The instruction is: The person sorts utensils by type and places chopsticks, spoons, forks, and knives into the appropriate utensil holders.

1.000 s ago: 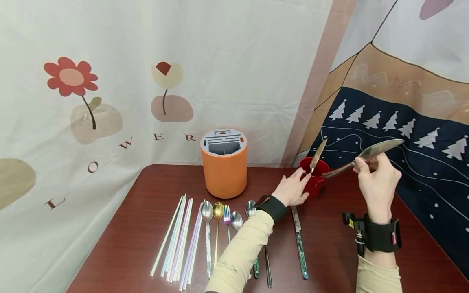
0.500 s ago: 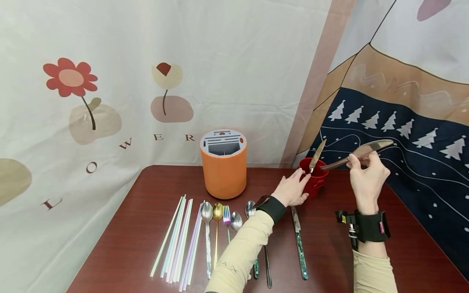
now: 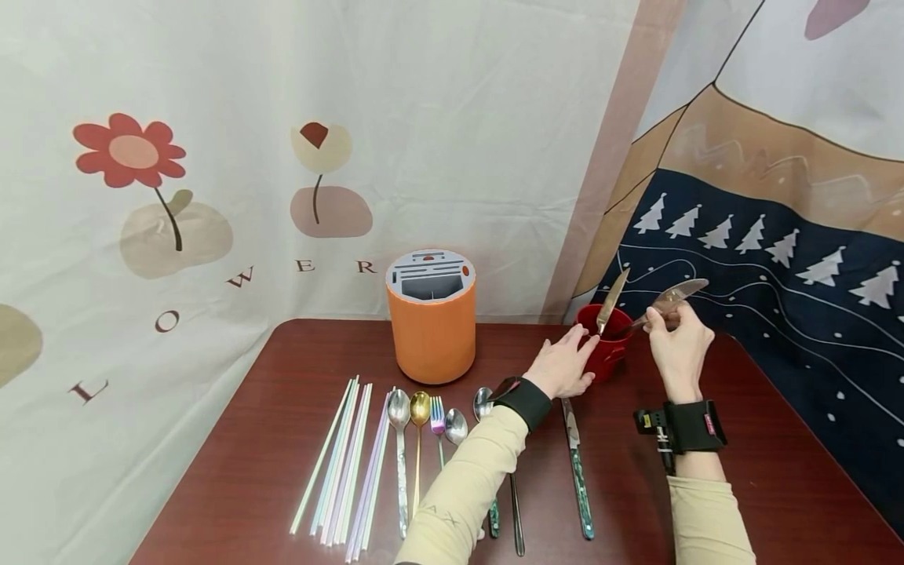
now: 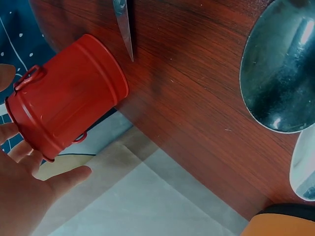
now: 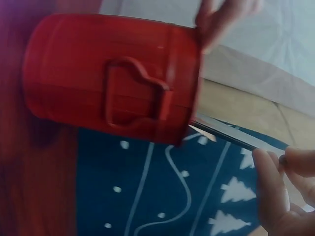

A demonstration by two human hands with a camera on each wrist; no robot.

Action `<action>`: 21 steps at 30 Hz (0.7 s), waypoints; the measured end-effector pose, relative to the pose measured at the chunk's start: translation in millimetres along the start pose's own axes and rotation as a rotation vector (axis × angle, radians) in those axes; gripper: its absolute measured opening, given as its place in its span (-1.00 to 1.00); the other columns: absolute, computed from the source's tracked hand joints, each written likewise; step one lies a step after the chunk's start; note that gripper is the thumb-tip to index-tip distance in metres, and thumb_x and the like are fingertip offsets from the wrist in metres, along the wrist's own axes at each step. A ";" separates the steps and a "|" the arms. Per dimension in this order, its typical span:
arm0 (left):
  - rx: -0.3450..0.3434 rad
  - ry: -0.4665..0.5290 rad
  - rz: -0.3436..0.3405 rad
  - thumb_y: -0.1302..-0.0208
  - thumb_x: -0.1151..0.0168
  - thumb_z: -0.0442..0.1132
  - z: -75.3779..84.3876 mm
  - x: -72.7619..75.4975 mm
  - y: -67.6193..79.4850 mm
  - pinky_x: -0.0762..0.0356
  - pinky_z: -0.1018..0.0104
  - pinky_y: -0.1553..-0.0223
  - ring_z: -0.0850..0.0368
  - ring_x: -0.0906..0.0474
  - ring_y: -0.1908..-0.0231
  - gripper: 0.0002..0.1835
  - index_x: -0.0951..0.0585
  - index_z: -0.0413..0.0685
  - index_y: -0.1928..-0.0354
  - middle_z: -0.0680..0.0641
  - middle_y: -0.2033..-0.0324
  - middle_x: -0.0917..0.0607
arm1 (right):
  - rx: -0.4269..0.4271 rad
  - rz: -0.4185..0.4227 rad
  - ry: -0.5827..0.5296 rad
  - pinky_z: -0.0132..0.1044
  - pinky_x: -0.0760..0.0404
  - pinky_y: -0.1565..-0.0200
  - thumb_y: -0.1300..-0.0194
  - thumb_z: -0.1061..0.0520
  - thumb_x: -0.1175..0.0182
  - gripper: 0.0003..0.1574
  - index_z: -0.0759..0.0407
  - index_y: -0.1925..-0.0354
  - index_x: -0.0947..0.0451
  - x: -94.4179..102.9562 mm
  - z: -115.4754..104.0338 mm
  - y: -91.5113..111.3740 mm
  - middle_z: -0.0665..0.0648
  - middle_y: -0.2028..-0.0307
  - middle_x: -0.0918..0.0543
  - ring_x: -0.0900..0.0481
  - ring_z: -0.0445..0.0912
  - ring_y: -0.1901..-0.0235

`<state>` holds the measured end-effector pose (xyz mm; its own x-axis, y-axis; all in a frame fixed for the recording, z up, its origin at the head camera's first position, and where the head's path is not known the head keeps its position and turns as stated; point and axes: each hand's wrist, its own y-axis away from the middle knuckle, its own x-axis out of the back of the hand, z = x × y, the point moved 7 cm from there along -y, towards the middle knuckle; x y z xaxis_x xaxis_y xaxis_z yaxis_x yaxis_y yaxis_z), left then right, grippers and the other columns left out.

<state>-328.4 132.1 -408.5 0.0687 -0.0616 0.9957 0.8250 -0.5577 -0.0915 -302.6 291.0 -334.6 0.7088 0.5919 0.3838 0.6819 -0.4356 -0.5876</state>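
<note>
At the back right of the table stands a red bucket [image 3: 603, 362] with small side handles. A gold-toned knife [image 3: 613, 300] leans in it, blade up. My left hand [image 3: 563, 366] rests at the bucket's rim, fingers [image 4: 20, 150] touching the edge and thumb held apart. With thumb and fingers, my right hand [image 3: 679, 343] pinches a silver table knife [image 3: 679, 293] near the base of its blade. The blade points up and right; the dark handle [image 5: 226, 133] slopes down to the bucket's mouth, its end hidden inside.
A green-handled knife [image 3: 579, 479] lies in front of the bucket. Spoons [image 3: 399, 408] and a rainbow fork [image 3: 437, 416] lie left of it, partly under my left sleeve. Several pale chopsticks [image 3: 346, 463] lie farther left. An orange utensil holder [image 3: 432, 337] stands at the back.
My right hand has moved left with the silver knife, bringing the handle end into the bucket's mouth. My left hand stays at the rim.
</note>
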 end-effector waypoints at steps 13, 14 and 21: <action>-0.007 -0.028 0.008 -0.31 -0.02 0.15 2.6 -1.5 -0.3 -0.38 0.10 -0.28 0.24 -0.12 -0.44 -0.29 -0.11 0.26 -0.46 0.06 -0.45 -0.16 | -0.106 -0.198 0.089 -0.41 -0.34 0.30 -0.39 -0.02 -0.03 -0.58 0.29 0.29 -0.64 -28.6 19.6 7.0 0.33 0.35 -0.73 -0.28 -0.69 0.65; -0.007 -0.028 0.009 -0.30 -0.03 0.15 2.7 -1.5 -0.5 -0.39 0.10 -0.28 0.24 -0.12 -0.44 -0.29 -0.11 0.26 -0.46 0.06 -0.45 -0.16 | -0.110 -0.210 0.091 -0.41 -0.34 0.31 -0.39 -0.03 -0.03 -0.58 0.28 0.28 -0.64 -30.0 20.7 7.6 0.34 0.34 -0.73 -0.28 -0.69 0.65; -0.006 -0.021 0.014 -0.31 -0.04 0.14 1.8 1.5 0.3 -0.38 0.10 -0.28 0.24 -0.10 -0.44 -0.28 -0.10 0.24 -0.46 0.05 -0.46 -0.15 | -0.132 -0.228 0.070 -0.74 -0.34 0.44 -0.35 0.02 -0.10 -0.66 0.29 0.22 -0.58 -35.3 28.9 8.9 0.37 0.29 -0.73 -0.34 -0.69 0.69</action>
<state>-327.0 133.3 -407.0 0.0922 -0.0516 0.9944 0.8208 -0.5615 -0.1052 -326.7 285.9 -373.9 0.5420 0.6384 0.5466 0.8397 -0.3838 -0.3843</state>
